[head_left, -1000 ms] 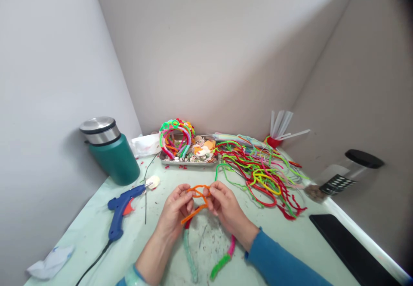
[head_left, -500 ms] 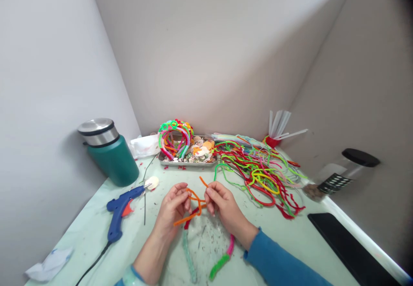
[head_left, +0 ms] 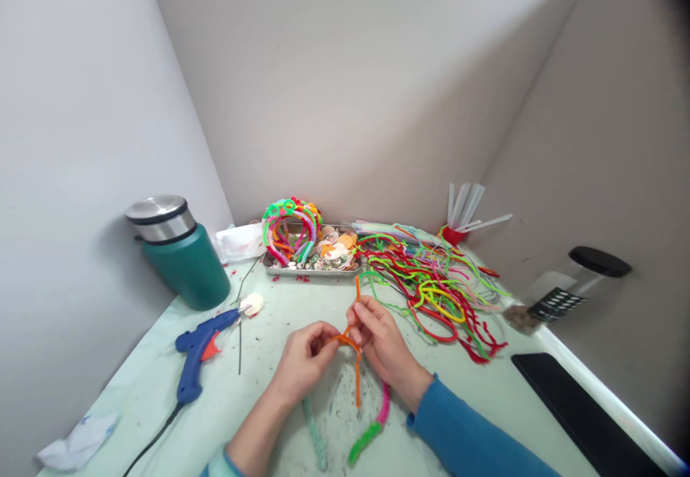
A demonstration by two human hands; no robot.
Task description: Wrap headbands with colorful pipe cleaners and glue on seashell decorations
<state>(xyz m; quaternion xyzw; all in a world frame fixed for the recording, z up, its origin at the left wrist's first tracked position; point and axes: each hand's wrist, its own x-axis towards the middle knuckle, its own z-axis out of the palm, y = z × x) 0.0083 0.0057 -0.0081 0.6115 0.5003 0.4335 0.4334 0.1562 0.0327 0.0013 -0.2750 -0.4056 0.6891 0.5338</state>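
Observation:
Between my hands is an orange pipe cleaner (head_left: 358, 383), bent and crossed over itself. My left hand (head_left: 308, 356) pinches one side of it between thumb and fingertips. My right hand (head_left: 378, 330) pinches the other side, with one end sticking up above the fingers and another hanging straight down. On the table under my hands lies a headband wrapped in fuzzy colours, its green and pink end (head_left: 371, 435) below my right hand and its pale mint end (head_left: 315, 437) below my left. My hands hide its upper part.
A blue glue gun (head_left: 200, 355) lies at left, its tip by a round white disc (head_left: 252, 304), near a green flask (head_left: 188, 265). A metal tray (head_left: 318, 272) holds wrapped headbands and discs. Loose pipe cleaners (head_left: 431, 290) are heaped at right, beyond a black slab (head_left: 582, 412).
The orange pipe cleaner has turned, so its ends now point up and down. My left hand has moved right, close to my right hand, covering the headband's red part.

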